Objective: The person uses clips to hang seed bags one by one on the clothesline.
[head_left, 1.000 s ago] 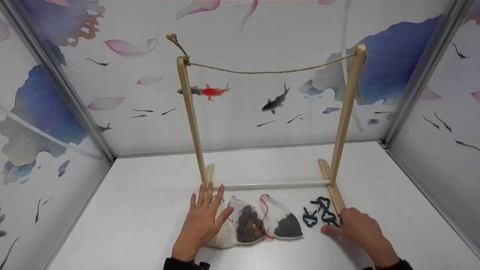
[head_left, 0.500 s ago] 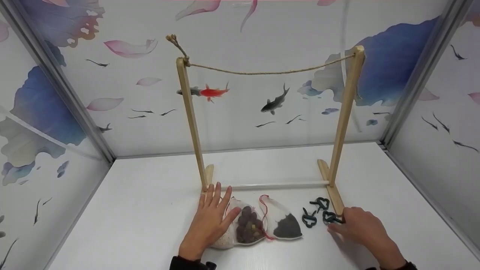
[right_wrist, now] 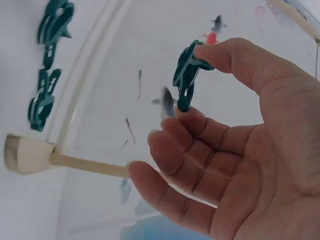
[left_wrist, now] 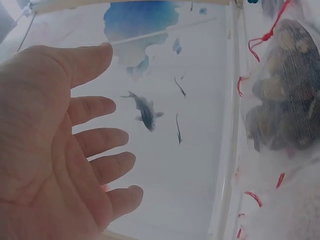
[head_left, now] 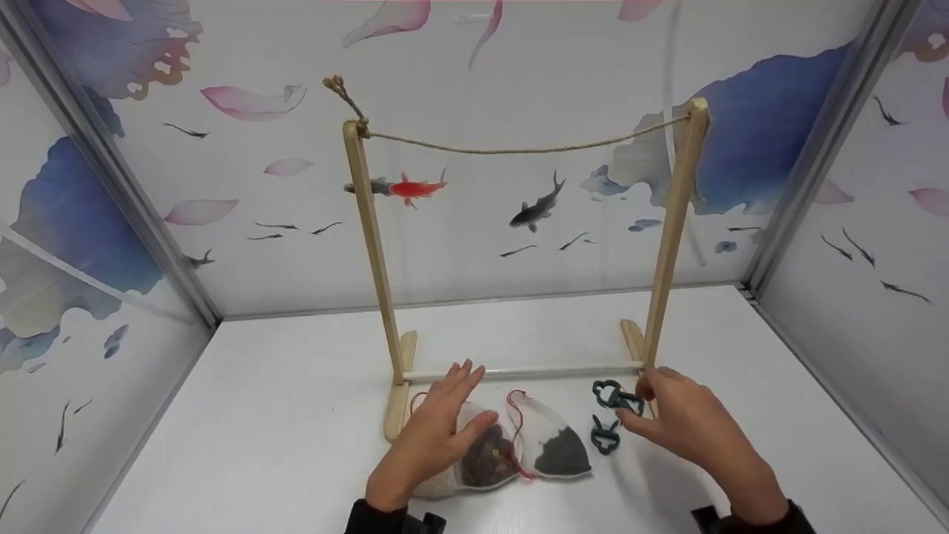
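Observation:
My right hand pinches a dark green plastic clip between thumb and index fingertip, above the table by the rack's right foot. Two more clips lie just left of it, one of them nearer the front. My left hand hovers with straight, spread fingers and holds nothing. Below it are a mesh bag of brown lumps and a bag of pale grains, both partly hidden. Between the hands lies a third mesh bag with black contents and a red drawstring.
Behind the bags stands a wooden rack with two posts, a white bottom rod and a sagging twine line across the top. Panels printed with fish and petals enclose the white table at the back and sides.
My right hand has taken up one clip from the group and lifted it, moving away from the rack's foot. My left hand has drifted right, across the bags.

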`<state>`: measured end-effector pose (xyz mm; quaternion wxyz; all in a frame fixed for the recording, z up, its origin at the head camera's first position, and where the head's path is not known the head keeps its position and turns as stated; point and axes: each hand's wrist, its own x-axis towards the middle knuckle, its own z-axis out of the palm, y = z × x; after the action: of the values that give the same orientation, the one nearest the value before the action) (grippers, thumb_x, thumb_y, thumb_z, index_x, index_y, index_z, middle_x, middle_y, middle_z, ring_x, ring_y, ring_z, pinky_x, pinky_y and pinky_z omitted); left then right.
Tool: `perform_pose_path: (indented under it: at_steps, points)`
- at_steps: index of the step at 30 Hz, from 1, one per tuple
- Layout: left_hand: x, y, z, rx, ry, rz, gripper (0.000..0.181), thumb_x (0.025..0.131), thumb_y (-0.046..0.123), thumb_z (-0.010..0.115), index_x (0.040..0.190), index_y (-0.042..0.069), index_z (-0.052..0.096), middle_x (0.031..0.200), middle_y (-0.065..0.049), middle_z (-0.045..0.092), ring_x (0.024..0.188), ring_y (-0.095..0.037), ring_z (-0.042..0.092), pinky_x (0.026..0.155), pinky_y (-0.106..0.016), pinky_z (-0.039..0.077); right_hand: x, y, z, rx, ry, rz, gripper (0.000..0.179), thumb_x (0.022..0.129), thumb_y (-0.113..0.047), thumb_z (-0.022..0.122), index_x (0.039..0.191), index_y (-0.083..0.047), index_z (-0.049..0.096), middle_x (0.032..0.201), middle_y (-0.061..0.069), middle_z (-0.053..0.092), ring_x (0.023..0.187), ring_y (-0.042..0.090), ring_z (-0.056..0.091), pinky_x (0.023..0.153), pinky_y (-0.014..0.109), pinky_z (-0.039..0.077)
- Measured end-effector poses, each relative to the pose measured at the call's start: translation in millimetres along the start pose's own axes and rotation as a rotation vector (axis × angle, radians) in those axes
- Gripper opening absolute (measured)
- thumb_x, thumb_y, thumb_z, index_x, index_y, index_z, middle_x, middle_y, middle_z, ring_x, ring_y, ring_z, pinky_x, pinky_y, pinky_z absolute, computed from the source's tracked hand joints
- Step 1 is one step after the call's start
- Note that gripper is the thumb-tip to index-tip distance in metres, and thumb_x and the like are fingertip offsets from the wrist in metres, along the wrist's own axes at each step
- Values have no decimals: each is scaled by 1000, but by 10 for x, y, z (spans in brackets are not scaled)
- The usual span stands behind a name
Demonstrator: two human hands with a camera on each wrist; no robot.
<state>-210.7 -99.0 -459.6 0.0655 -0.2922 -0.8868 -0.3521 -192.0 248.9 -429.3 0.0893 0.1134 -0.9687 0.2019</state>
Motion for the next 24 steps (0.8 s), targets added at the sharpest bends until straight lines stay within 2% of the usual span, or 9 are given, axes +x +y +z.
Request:
perform_pose_path:
  at_steps: [4,8,11,18,24]
  points:
    - [54,143,42,-33,33,68,67,100,46,62,153,9,45,159,-12,38,151,-30,26,116,-54,28,25,-207,2,36,94,-114,28,83,-26,83,98,-9,66,95,1,63,70,10,57,60,30,50]
    - [141,299,102,-30,81,125,69,98,49,65,153,12,46,160,-9,37,150,-28,27,115,-52,32,31,-377,15,63,182,-193,30,81,-23,85,100,-11,65,97,-2,63,71,8,61,62,28,53]
    - [194,392,154,-24,105,179,69,97,48,67,153,13,46,158,-10,40,147,-26,35,111,-48,38,15,-462,23,66,206,-240,31,80,-22,86,100,-13,65,96,-5,61,70,7,60,60,25,52]
    - [222,503,227,-6,98,337,65,96,44,69,148,10,50,139,-3,58,124,-13,58,99,-30,49,-42,-552,28,31,172,-320,32,80,-22,87,101,-16,63,98,-7,59,71,7,59,61,25,51]
    - [212,511,258,13,86,354,59,95,41,71,142,8,57,120,1,67,101,-8,64,85,-22,51,-54,-563,32,55,108,-333,32,81,-22,87,101,-18,62,100,-8,59,70,4,57,58,23,49]
